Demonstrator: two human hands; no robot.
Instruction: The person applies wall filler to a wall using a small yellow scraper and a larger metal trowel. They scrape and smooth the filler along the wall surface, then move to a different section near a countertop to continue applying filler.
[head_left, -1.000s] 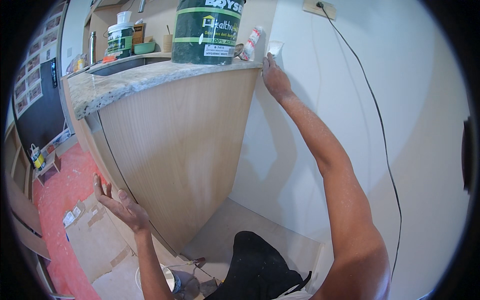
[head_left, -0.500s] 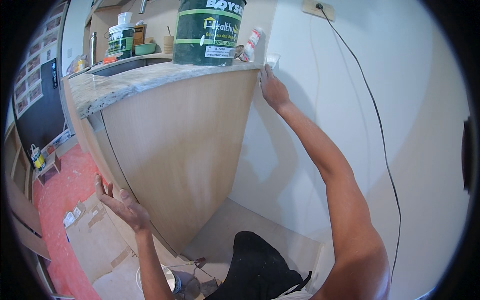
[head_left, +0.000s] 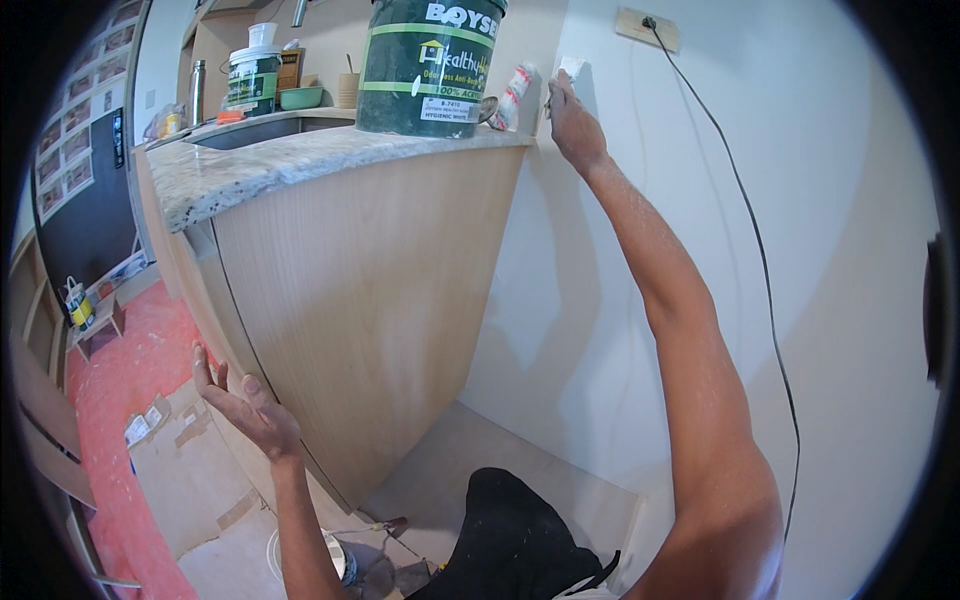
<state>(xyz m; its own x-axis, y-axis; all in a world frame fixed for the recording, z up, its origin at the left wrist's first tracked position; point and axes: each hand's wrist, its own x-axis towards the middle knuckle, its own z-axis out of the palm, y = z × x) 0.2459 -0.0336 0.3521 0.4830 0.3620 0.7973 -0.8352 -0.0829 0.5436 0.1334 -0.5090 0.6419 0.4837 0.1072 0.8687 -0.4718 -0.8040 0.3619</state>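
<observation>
My right hand (head_left: 578, 130) is raised against the white wall (head_left: 690, 250), just above the counter's far right corner. Its fingers are closed round a flat tool with a pale blade, which looks like a putty knife (head_left: 574, 68); most of its handle is hidden by the hand. The blade lies at the wall surface. My left hand (head_left: 250, 410) holds nothing. Its fingers are spread and bent upward beside the front edge of the wooden cabinet (head_left: 360, 300); whether they touch it, I cannot tell.
On the marbled countertop (head_left: 250, 175) stand a big green paint bucket (head_left: 430, 75), a paint roller cover (head_left: 514, 95) and a smaller pail (head_left: 253, 80) by the sink. A black cable (head_left: 750, 210) hangs down the wall. Below are cardboard (head_left: 200, 480) and a white container (head_left: 340, 560).
My right hand has slid up the wall and slightly right with the putty knife, away from the counter corner. The view has shifted a little; my left hand stays nearly in place.
</observation>
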